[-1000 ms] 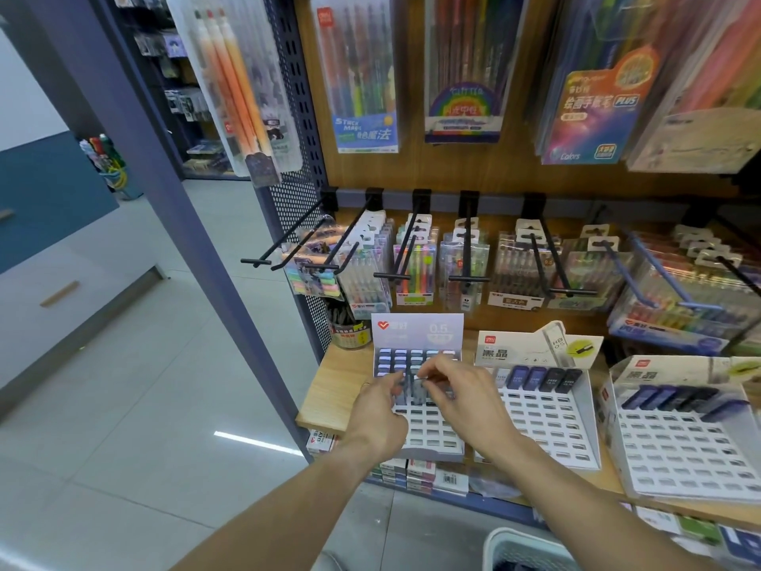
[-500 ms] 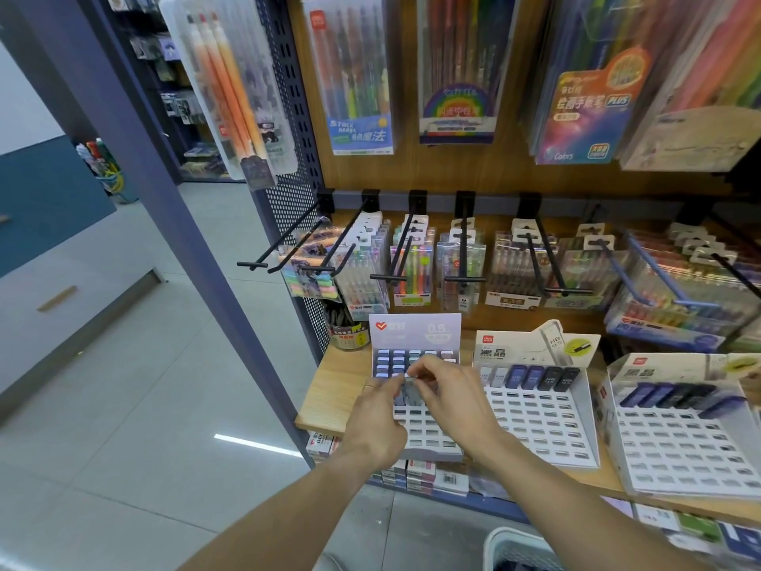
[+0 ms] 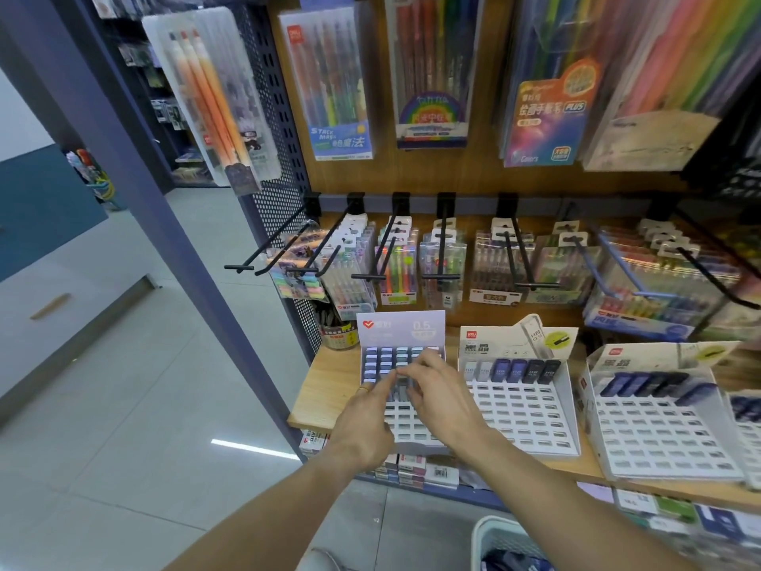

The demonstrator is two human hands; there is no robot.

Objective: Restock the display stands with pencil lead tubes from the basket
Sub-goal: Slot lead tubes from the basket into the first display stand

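The left display stand [image 3: 416, 432], white with a "0.5" header card, has its back rows filled with pencil lead tubes [image 3: 381, 360]. Both my hands hover over its middle rows. My left hand [image 3: 364, 426] holds a few grey tubes [image 3: 401, 391] between thumb and fingers. My right hand [image 3: 440, 399] pinches at one of these tubes, fingertips curled down onto the filled rows. The middle stand [image 3: 525, 424] and the right stand [image 3: 659, 440] each carry one back row of dark tubes. The white basket [image 3: 479, 537] shows at the bottom edge.
The stands sit on a wooden shelf [image 3: 319, 389] beside a small tin [image 3: 337, 333]. Black hooks [image 3: 442, 257] with pen packs jut out just above the stands. Boxed stock [image 3: 412, 467] lies under the shelf. A blue upright post [image 3: 193, 282] and open floor are on the left.
Both hands have stayed over the left stand, edging slightly toward its back rows. The right fingers have shifted from pinching a tube in the left hand to lying over the filled rows.
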